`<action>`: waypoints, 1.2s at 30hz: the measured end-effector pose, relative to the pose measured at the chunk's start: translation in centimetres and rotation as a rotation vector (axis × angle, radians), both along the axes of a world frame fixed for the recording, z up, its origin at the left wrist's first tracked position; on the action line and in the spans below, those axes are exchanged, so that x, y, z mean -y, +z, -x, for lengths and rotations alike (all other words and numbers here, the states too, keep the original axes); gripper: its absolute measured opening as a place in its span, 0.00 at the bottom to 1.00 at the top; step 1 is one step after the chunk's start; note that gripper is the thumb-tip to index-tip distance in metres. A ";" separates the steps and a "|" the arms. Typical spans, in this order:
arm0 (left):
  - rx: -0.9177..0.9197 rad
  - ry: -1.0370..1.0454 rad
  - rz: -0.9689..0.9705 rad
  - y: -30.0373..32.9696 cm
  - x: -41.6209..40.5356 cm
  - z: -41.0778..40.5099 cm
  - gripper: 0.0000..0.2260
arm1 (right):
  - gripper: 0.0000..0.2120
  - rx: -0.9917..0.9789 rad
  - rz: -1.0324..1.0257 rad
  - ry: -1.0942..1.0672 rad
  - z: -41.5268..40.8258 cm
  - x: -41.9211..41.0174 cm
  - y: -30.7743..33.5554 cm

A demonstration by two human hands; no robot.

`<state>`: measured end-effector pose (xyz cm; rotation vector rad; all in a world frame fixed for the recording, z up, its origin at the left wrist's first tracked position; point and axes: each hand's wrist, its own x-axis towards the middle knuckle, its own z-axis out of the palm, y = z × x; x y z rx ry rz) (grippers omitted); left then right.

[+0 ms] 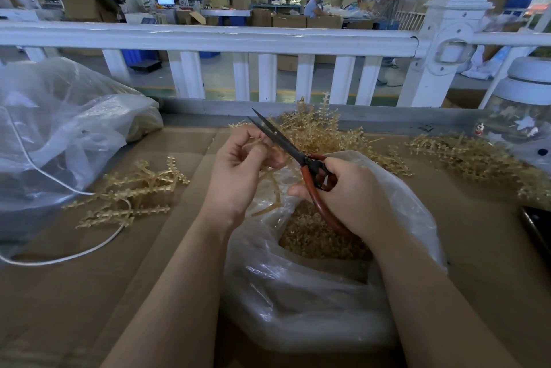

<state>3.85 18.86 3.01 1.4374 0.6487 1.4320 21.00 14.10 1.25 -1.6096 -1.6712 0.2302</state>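
Plastic bag (298,302) of amber bits (316,239), above it left grip (238,171) tight around strip (272,188), right grip (354,194) tight around scissors (286,144)

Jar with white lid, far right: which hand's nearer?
Right. The right hand, gripping the scissors, sits left of the jar, apart from it. The left hand, pinching a plastic strip, is farther left, beyond the scissor blades.

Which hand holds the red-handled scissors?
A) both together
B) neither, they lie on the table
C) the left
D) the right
D: the right hand grips the red handles of the scissors, while the left hand pinches a yellowish plastic strip.
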 end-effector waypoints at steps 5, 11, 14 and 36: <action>-0.016 -0.006 -0.014 0.0 0.1 0.1 0.05 | 0.35 0.032 -0.010 -0.019 0.0 0.1 0.1; -0.010 -0.001 -0.006 0.0 0.0 0.2 0.06 | 0.34 0.080 -0.036 -0.048 0.0 0.0 0.2; -0.013 0.001 0.014 0.0 -0.1 0.3 0.06 | 0.36 0.068 -0.036 -0.047 0.0 0.1 0.2; 0.495 0.088 0.498 0.2 -2.1 2.9 0.09 | 0.33 0.066 -0.089 -0.147 -0.3 -0.2 -0.3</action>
